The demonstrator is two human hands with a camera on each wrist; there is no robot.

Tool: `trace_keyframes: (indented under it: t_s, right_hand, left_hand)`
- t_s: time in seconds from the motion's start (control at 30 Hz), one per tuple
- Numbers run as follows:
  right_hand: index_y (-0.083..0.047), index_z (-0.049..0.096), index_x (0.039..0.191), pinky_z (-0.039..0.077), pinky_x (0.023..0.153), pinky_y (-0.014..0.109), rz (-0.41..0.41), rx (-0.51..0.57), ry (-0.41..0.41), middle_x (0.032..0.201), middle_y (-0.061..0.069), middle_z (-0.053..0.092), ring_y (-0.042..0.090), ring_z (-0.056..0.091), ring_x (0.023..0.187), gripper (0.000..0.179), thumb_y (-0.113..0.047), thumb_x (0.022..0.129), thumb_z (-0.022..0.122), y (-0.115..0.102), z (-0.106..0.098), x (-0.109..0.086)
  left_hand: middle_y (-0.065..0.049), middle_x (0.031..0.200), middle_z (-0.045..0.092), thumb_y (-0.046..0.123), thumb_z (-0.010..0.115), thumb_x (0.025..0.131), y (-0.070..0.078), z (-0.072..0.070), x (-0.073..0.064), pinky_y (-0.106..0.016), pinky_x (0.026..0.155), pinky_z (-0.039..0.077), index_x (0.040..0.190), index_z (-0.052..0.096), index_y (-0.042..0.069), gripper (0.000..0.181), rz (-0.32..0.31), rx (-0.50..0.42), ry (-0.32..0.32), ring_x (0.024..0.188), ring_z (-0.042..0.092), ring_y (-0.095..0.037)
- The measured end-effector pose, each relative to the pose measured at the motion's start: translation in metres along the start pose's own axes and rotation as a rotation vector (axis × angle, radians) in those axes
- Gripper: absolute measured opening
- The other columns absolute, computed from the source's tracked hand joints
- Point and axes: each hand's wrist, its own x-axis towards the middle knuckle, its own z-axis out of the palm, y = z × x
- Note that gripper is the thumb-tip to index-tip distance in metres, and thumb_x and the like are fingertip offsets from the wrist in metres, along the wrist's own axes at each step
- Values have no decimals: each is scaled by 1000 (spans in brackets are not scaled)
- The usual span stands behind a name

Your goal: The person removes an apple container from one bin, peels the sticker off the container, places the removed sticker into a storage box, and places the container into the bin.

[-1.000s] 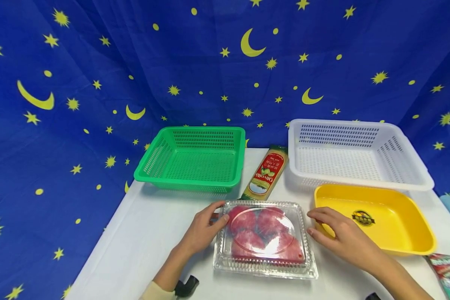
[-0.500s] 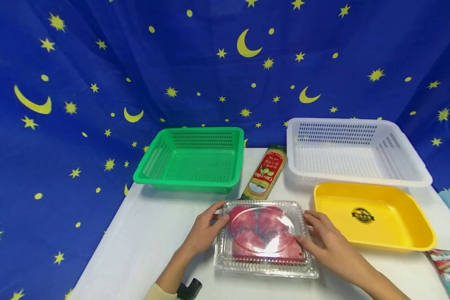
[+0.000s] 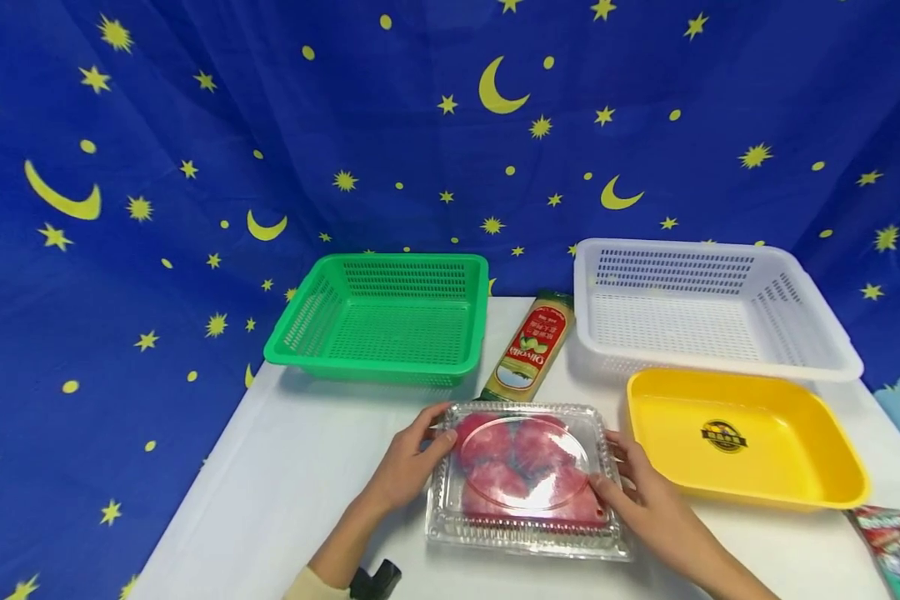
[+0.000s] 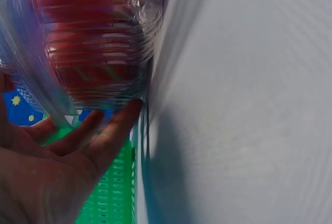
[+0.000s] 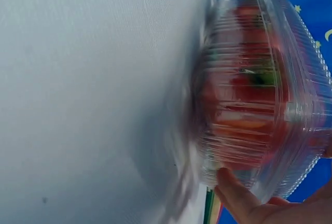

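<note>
A clear plastic clamshell box (image 3: 528, 546) lies on the white table in front of me, its lid down over several round red fruits (image 3: 498, 483). My left hand (image 3: 405, 467) holds its left edge, thumb on the lid's rim and fingers against the side wall. At the opposite edge my right hand (image 3: 648, 496) grips the box, with the thumb over the lid and the fingers at the side. Both wrist views show the ribbed walls of the box close up, with fingertips low against them. A green patch shows among the red in the right wrist view.
Behind the box lies an olive oil bottle (image 3: 531, 350) with a red label. A green basket (image 3: 397, 367) stands back left, a white basket (image 3: 720, 358) back right. In front of the latter is a yellow tray (image 3: 787, 467); a colourful packet (image 3: 896, 542) lies far right.
My right hand has moved left from beside the box and taken hold of its right edge. The left hand keeps its grip, and the box lies nearly where it was.
</note>
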Motion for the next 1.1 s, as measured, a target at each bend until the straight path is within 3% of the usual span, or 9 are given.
trace_keyframes:
  t_s: [0.13,0.27,0.37,0.47,0.67,0.9,1.1]
  right_hand:
    - [-9,26,145,47,91,50,10,67,-14,136,29,44,43,51,119,65,-32,95,61,2,3,0]
    - [-8,22,147,51,86,40,19,159,-8,135,30,44,42,53,116,66,-23,95,61,3,6,0]
    - [-7,14,150,49,87,34,53,203,3,135,31,44,39,52,118,74,-22,96,61,2,9,0]
    - [-5,3,153,44,95,39,125,232,-8,140,33,38,39,47,124,83,-26,96,60,1,11,-1]
    - [2,24,149,27,107,50,231,262,-42,147,27,34,36,36,133,72,-34,96,57,0,11,-2]
    - [-6,31,147,42,91,30,270,344,-7,139,26,44,28,50,118,64,-32,96,59,-2,13,-3]
    - [-16,22,150,53,76,42,285,588,-71,121,25,52,33,62,96,62,-26,98,56,-5,9,-5]
  left_hand:
    - [-7,126,58,40,50,99,0,2,0,-42,87,47,142,42,22,47,-3,-21,0,111,56,-23]
    - [-6,125,59,39,50,99,-2,3,1,-42,88,47,141,43,24,45,2,-29,11,111,56,-23]
    - [-6,122,60,36,50,99,-4,4,1,-42,85,48,139,45,22,42,10,-17,37,108,58,-22]
    - [-6,119,61,32,49,100,-4,6,1,-40,83,49,137,46,20,40,17,3,69,104,59,-20]
    - [-5,117,62,28,48,99,3,10,1,-40,86,48,136,48,15,39,11,48,135,101,60,-17]
    - [-6,115,63,26,47,98,4,11,1,-40,85,49,133,51,12,38,20,65,171,100,61,-18]
    - [-5,112,64,25,46,98,9,8,0,-40,85,49,133,51,9,39,16,53,193,96,61,-16]
